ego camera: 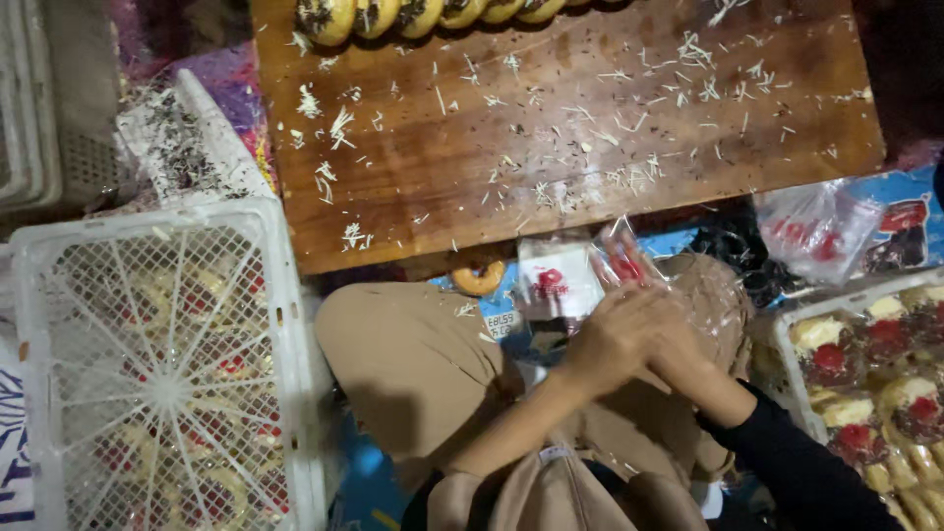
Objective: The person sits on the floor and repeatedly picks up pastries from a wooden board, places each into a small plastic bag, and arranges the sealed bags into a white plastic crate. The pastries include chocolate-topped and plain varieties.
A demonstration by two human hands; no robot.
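- Both hands meet over the lap: left hand (615,339) is laid over the right hand (678,344), pressed together around a clear plastic bag (688,295) with red print. Can't really tell what the fingers are doing under there.
- What's inside the bag is hard to make out, too crinkly and shiny.
- Wooden bench (560,128) sits just ahead of the knees, its near edge close. The surface is mostly open, dusted with white shreds and dark sprinkles.
- A row of doughnuts (423,15) lines the far edge, cut off by the frame.
- White lattice crate (167,374) crowds the left side, with packed pastries dimly visible through the mesh.
- A tray of bagged doughnuts (865,374) is on the right, cut off at the edge.
- One loose doughnut (479,278) lies under the bench's edge, just beside a small stack of bags (559,280).
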